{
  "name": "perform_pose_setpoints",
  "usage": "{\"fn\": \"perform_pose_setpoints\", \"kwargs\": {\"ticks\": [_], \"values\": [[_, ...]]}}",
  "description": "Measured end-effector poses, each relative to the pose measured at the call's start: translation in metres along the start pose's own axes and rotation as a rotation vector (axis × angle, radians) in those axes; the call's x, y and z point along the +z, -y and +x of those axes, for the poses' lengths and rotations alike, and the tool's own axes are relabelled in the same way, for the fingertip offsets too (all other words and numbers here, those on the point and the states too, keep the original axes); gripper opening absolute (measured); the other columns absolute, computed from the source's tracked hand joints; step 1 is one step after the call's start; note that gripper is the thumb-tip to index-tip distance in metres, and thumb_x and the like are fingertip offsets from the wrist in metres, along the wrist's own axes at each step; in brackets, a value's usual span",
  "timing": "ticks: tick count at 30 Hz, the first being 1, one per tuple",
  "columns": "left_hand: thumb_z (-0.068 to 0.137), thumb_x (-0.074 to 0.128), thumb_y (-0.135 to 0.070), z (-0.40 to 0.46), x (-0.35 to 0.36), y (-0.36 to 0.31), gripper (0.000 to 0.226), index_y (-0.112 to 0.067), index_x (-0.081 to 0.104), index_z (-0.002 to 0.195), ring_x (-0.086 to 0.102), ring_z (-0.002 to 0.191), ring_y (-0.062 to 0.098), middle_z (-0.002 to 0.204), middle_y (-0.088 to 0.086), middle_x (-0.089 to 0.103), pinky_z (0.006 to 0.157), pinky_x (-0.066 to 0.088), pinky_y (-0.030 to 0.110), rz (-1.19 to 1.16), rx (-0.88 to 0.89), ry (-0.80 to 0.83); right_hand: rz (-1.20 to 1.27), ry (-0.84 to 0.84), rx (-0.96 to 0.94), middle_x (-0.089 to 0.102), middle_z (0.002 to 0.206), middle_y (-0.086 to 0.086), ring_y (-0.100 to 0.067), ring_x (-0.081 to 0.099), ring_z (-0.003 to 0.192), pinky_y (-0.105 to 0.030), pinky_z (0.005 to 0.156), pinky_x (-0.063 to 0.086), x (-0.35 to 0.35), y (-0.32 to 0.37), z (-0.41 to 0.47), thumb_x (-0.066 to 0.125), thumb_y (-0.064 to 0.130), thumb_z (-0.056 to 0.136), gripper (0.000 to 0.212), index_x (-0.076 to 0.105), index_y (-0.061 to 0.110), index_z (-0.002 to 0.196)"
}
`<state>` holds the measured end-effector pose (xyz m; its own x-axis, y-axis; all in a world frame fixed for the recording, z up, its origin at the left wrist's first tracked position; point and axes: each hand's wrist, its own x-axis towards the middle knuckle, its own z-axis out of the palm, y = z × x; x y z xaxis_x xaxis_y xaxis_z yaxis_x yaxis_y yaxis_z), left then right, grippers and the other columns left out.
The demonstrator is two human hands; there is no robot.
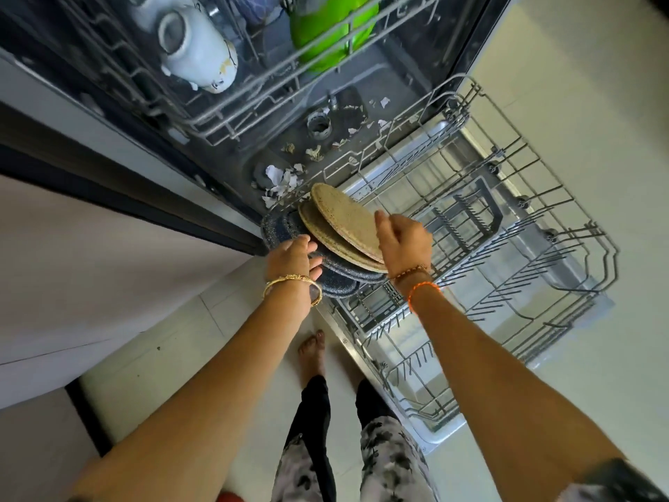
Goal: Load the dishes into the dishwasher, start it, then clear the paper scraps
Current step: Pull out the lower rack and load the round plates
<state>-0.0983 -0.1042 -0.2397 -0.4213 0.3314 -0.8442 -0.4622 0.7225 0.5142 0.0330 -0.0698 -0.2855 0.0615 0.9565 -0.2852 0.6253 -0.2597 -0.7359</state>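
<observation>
The dishwasher (416,67) stands open, its lower rack (506,255) pulled fully out over the lowered door. A stack of plates is held above the rack's near left corner: two beige speckled plates (344,219) lie tilted on top of dark blue speckled plates (282,226). The left hand (291,257) grips the blue plates at their near edge, thumb over the rim and fingers curled beneath. The right hand (403,239) holds the upper beige plate at its right edge, fingers curled round it; the fingertips themselves are hidden behind the plate. The lower rack holds no dishes that can be seen; its tines and a dark folding insert (467,219) stand bare. Torn paper scraps (282,181) lie scattered across the dishwasher's tub floor, thickest at the front left corner just behind the plates, with more around the filter (319,124). The upper rack (253,85) carries white cups (195,41) at the left, mouths turned outward, and a bright green bowl (331,30) at the right. A bare foot (312,353) rests on the pale tiled floor (163,356) beside the door's left edge.
</observation>
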Motion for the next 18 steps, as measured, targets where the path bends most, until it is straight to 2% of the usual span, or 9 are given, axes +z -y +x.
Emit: {"fn": "perform_pose_setpoints", "kwargs": {"ticks": [3, 6, 9, 11, 13, 15, 18], "values": [[0.095, 0.047, -0.015, -0.033, -0.010, -0.004, 0.015, -0.006, 0.058, 0.097, 0.049, 0.061, 0.010, 0.091, 0.002, 0.060, 0.052, 0.041, 0.019, -0.024, 0.106, -0.058, 0.420, -0.297, 0.218, 0.036, 0.047, -0.002, -0.017, 0.038, 0.050, -0.024, 0.052, 0.032, -0.016, 0.038, -0.018, 0.051, 0.028, 0.093, 0.049, 0.036, 0.018, 0.047], [0.094, 0.050, -0.015, -0.081, -0.019, -0.011, 0.017, -0.011, 0.055, 0.078, 0.046, 0.055, 0.009, 0.073, -0.003, 0.056, 0.044, 0.034, 0.016, -0.026, 0.151, -0.070, 0.566, -0.371, 0.216, 0.028, 0.044, -0.001, -0.015, 0.028, 0.045, -0.025, 0.050, 0.022, -0.044, 0.083, -0.045, 0.051, 0.019, 0.093, 0.054, 0.030, 0.018, 0.044], [0.092, 0.050, -0.011, -0.130, -0.026, -0.027, 0.026, -0.013, 0.051, 0.067, 0.047, 0.049, 0.011, 0.068, 0.001, 0.053, 0.040, 0.033, 0.017, -0.095, 0.174, -0.044, 0.704, -0.374, 0.130, 0.024, 0.042, 0.002, -0.006, 0.022, 0.041, -0.026, 0.049, 0.018, -0.077, 0.132, -0.072, 0.053, 0.016, 0.092, 0.057, 0.028, 0.020, 0.041], [0.091, 0.049, -0.006, -0.160, -0.031, -0.038, 0.027, -0.010, 0.051, 0.065, 0.045, 0.041, 0.009, 0.064, 0.003, 0.050, 0.031, 0.028, 0.012, -0.190, 0.203, -0.016, 0.815, -0.353, 0.042, 0.026, 0.040, 0.004, -0.009, 0.023, 0.042, -0.024, 0.048, 0.020, -0.094, 0.160, -0.088, 0.054, 0.020, 0.089, 0.056, 0.031, 0.025, 0.038], [0.092, 0.050, -0.007, -0.190, -0.046, -0.041, 0.026, -0.011, 0.055, 0.067, 0.043, 0.037, 0.007, 0.061, 0.003, 0.052, 0.031, 0.027, 0.011, -0.249, 0.280, 0.002, 0.919, -0.302, -0.012, 0.032, 0.041, 0.001, -0.013, 0.027, 0.041, -0.025, 0.047, 0.026, -0.109, 0.183, -0.112, 0.053, 0.018, 0.092, 0.055, 0.037, 0.023, 0.040], [0.092, 0.052, -0.007, -0.215, -0.068, -0.043, 0.027, -0.011, 0.056, 0.065, 0.045, 0.042, 0.010, 0.059, 0.004, 0.053, 0.032, 0.030, 0.012, -0.328, 0.381, 0.002, 1.025, -0.216, -0.002, 0.034, 0.043, -0.003, -0.010, 0.030, 0.036, -0.026, 0.045, 0.029, -0.120, 0.206, -0.139, 0.048, 0.014, 0.097, 0.051, 0.039, 0.013, 0.047], [0.092, 0.051, -0.005, -0.239, -0.107, -0.055, 0.028, -0.009, 0.052, 0.064, 0.044, 0.046, 0.013, 0.058, 0.006, 0.050, 0.034, 0.033, 0.013, -0.384, 0.529, -0.046, 1.066, -0.076, -0.037, 0.038, 0.039, 0.004, -0.004, 0.030, 0.031, -0.022, 0.039, 0.029, -0.124, 0.247, -0.176, 0.044, 0.016, 0.098, 0.048, 0.040, 0.011, 0.051]]}}
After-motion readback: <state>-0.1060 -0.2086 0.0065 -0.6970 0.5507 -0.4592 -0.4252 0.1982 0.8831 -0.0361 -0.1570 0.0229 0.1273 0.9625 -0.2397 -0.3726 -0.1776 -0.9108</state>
